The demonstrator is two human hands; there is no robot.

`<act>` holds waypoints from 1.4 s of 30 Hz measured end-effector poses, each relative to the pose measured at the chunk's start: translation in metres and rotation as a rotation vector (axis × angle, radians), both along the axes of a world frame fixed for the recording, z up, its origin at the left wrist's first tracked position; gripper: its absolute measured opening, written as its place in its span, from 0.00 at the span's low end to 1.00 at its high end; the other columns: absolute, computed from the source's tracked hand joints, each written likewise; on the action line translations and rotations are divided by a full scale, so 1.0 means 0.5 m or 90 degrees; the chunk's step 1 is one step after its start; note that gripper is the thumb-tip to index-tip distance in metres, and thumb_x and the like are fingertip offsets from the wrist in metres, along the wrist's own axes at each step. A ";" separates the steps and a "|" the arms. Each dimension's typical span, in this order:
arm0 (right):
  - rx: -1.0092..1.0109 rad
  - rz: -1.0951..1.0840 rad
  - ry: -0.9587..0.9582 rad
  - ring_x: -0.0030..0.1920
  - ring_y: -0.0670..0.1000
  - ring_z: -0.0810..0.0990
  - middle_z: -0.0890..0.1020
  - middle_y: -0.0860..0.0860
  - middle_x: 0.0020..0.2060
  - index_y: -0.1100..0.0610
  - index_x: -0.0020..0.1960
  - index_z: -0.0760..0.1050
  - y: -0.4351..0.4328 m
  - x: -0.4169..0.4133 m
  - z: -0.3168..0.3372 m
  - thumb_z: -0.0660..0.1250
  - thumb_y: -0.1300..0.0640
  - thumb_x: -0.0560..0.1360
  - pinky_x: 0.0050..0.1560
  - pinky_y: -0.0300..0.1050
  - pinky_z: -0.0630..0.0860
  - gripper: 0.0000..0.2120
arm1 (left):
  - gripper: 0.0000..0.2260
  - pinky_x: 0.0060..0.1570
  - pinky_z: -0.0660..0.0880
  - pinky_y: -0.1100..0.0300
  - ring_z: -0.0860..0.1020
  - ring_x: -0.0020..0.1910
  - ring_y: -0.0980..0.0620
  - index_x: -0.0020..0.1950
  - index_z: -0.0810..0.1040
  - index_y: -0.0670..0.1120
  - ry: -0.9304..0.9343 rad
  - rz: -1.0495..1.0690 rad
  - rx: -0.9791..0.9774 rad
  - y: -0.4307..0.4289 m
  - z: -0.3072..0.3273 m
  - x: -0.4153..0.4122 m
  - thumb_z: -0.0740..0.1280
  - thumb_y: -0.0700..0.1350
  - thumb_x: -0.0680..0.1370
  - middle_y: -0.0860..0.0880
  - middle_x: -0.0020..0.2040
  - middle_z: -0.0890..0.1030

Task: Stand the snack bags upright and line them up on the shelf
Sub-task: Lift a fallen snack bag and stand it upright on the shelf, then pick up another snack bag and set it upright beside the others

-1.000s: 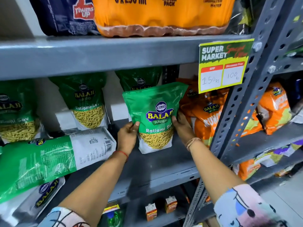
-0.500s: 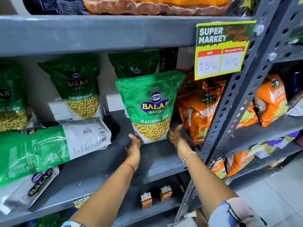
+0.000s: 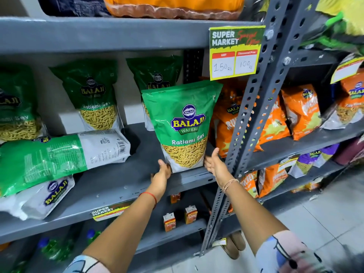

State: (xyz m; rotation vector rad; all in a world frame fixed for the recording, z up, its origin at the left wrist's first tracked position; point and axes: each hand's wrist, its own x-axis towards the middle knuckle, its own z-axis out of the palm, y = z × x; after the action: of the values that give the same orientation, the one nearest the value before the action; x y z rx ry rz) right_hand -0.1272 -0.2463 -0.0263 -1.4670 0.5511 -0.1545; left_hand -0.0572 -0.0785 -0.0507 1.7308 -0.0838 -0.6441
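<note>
The grey metal shelf [image 3: 110, 186] now carries my green Balaji Ratlami Sev pouch [image 3: 181, 125] standing upright on its own base near the front edge, just beside the orange snack bags [image 3: 226, 123] at the right. A second ago I had it gripped higher up by both sides and lifted; since then it has come down onto the shelf and my hands have slid to its bottom corners. I judge this pouch placed, needing only a nudge to square it with the row behind.

Two more green pouches [image 3: 94, 99] stand at the back, and a third is partly hidden behind mine. To the left, a long green-and-white pouch lying on its side [image 3: 63, 154] rests over a flat white one [image 3: 45, 198]; both are not yet stood up, so they look like my next work.

My left hand [image 3: 161, 174] is loosely open, fingertips touching the pouch's lower left corner. My right hand [image 3: 214, 164] is spread wide, palm toward the lower right corner, holding nothing.
</note>
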 end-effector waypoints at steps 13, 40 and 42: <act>-0.013 -0.008 0.030 0.74 0.56 0.57 0.58 0.62 0.73 0.66 0.71 0.54 0.013 -0.042 0.002 0.38 0.46 0.79 0.74 0.48 0.51 0.30 | 0.32 0.76 0.47 0.50 0.53 0.76 0.42 0.71 0.62 0.39 -0.055 -0.050 0.045 0.009 0.011 -0.038 0.40 0.59 0.78 0.37 0.75 0.59; -0.369 0.217 -0.196 0.49 0.56 0.77 0.82 0.58 0.47 0.52 0.47 0.79 0.396 0.310 0.178 0.51 0.45 0.78 0.52 0.47 0.70 0.20 | 0.24 0.64 0.67 0.52 0.74 0.60 0.42 0.62 0.73 0.53 0.190 0.422 -0.497 0.210 0.160 0.046 0.45 0.63 0.77 0.46 0.62 0.77; -0.438 0.318 -0.114 0.61 0.58 0.74 0.77 0.61 0.60 0.56 0.59 0.75 0.419 0.375 0.209 0.45 0.43 0.78 0.64 0.52 0.67 0.26 | 0.24 0.73 0.57 0.53 0.62 0.73 0.43 0.71 0.62 0.52 0.193 0.457 -0.506 0.216 0.170 0.052 0.45 0.59 0.79 0.42 0.75 0.60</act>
State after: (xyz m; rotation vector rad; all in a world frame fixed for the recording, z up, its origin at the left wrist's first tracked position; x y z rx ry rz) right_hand 0.0601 -0.0370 0.0781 -2.1866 -0.0474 -0.0784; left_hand -0.0313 0.0295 0.0344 0.7870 0.4262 -0.2594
